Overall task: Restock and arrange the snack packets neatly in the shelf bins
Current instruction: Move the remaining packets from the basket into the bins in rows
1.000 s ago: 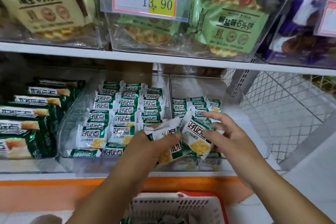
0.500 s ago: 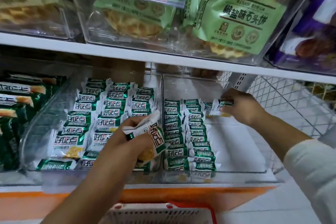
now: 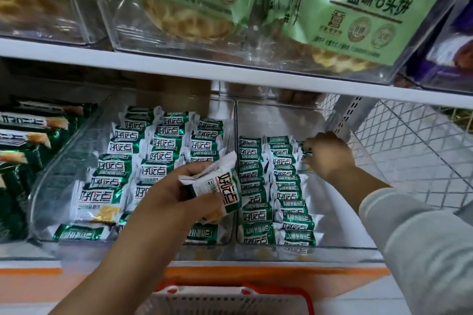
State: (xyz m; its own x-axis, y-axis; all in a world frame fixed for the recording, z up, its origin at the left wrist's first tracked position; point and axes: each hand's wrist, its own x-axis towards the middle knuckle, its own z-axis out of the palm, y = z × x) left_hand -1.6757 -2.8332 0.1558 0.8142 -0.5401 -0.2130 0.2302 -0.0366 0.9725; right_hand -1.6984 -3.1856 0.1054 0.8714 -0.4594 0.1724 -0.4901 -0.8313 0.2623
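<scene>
Right hand (image 3: 329,155) reached back of bin (image 3: 343,243), pinching packet (image 3: 305,151), bare floor alongside

We are stocking green-and-white snack packets (image 3: 258,212) under pale green biscuit bags (image 3: 371,7), above orange shelf trim (image 3: 256,275) and a red-rimmed white basket (image 3: 230,300)

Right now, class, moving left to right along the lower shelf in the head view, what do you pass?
Dark green packets → full bin → half-filled bin → wire mesh.
</scene>
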